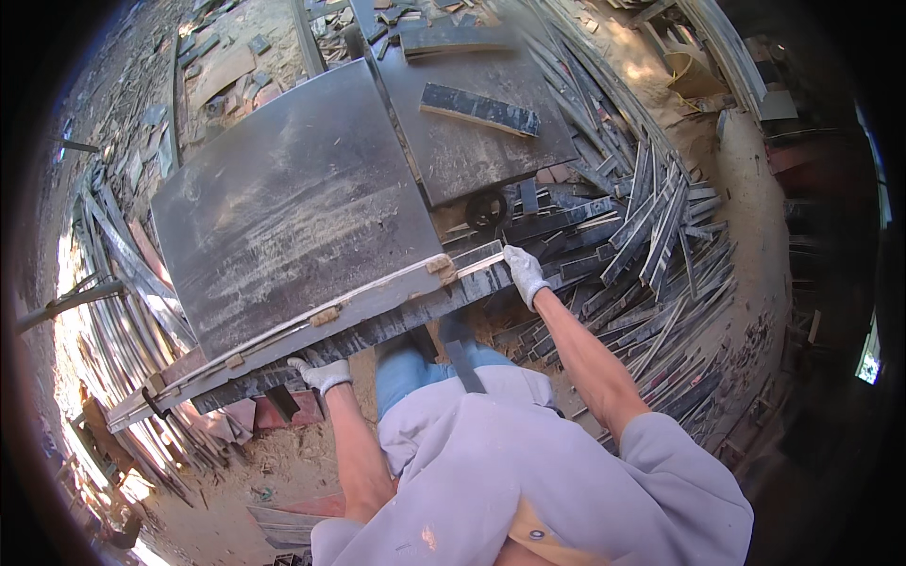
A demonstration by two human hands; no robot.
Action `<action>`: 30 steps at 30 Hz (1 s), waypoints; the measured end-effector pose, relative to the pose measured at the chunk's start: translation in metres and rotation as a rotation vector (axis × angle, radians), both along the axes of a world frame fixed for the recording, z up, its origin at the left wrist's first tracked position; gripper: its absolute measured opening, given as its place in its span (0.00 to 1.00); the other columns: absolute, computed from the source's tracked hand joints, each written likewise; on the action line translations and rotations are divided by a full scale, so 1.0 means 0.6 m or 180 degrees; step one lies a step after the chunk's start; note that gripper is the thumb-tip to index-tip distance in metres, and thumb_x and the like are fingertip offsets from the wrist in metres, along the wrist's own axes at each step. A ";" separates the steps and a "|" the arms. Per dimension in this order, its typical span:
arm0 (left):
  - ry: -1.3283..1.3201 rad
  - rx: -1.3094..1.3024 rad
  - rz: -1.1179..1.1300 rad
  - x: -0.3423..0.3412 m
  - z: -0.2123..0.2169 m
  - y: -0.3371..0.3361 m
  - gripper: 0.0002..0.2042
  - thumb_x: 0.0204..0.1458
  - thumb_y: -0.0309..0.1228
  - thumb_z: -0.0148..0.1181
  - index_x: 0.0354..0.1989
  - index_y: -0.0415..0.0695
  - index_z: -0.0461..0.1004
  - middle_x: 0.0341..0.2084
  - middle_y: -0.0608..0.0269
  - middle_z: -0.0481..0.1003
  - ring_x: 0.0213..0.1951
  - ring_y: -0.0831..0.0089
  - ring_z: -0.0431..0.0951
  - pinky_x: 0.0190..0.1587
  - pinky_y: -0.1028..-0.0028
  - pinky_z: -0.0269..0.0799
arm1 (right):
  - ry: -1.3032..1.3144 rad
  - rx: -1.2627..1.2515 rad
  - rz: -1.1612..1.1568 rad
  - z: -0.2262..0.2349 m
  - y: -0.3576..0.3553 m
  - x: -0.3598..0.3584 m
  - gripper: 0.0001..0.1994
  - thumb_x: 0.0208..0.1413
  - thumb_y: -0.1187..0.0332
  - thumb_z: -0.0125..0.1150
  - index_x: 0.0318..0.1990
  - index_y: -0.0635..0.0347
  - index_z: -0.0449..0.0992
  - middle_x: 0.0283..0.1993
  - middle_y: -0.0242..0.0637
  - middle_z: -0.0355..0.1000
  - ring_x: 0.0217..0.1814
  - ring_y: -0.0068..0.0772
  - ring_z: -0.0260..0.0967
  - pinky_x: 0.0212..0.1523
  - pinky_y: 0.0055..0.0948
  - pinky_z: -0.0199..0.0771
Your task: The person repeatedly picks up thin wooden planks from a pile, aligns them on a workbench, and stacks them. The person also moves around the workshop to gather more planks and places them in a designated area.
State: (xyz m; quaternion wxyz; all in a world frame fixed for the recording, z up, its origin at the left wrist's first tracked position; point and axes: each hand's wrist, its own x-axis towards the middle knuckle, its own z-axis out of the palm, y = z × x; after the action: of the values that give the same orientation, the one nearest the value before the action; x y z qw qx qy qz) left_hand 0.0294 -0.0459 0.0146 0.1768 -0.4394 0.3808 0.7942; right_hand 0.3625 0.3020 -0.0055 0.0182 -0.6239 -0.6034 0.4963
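Note:
A long, dark-faced wooden plank with worn pale patches lies slantwise along the near edge of a dark saw-type table. My left hand, in a white work glove, is closed on the plank's near edge, left of its middle. Toward the right end, my right hand, gloved too, is closed on the plank; its fingertips are partly hidden. Just beyond the plank runs a long grey rail with small wooden blocks fixed on it.
A second dark tabletop adjoins on the right, bearing a short dark board. Below it is a black wheel. Piles of narrow strips crowd the right, and more strips lie left. Scraps litter the far ground.

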 end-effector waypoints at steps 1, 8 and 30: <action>-0.0043 0.0031 0.0046 -0.007 -0.002 -0.005 0.31 0.57 0.64 0.63 0.60 0.57 0.79 0.62 0.67 0.78 0.64 0.54 0.74 0.70 0.43 0.65 | -0.0152 0.0003 -0.0031 0.011 -0.002 -0.006 0.24 0.73 0.51 0.52 0.59 0.63 0.80 0.58 0.42 0.81 0.61 0.37 0.75 0.62 0.39 0.71; 0.0541 0.1658 -0.0598 -0.033 -0.034 0.008 0.33 0.63 0.64 0.51 0.62 0.49 0.75 0.62 0.48 0.75 0.64 0.46 0.72 0.70 0.39 0.64 | 0.0401 -0.0374 -0.0383 0.046 0.045 -0.041 0.32 0.69 0.40 0.54 0.62 0.62 0.77 0.63 0.46 0.77 0.65 0.45 0.72 0.67 0.39 0.68; 0.2763 -0.3196 -0.2790 0.008 0.149 0.166 0.34 0.63 0.43 0.68 0.70 0.35 0.65 0.63 0.45 0.70 0.65 0.55 0.71 0.71 0.57 0.63 | 0.0456 -0.1570 0.1841 0.203 0.435 -0.282 0.29 0.43 0.54 0.83 0.49 0.64 0.85 0.40 0.33 0.82 0.42 0.25 0.76 0.44 0.33 0.76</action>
State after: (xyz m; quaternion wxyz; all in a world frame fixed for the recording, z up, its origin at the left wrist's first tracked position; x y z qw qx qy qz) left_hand 0.0343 0.0534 0.1042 0.0899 0.0720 0.8663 0.4860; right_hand 0.1934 0.5632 0.1160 -0.2311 -0.3774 -0.6141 0.6535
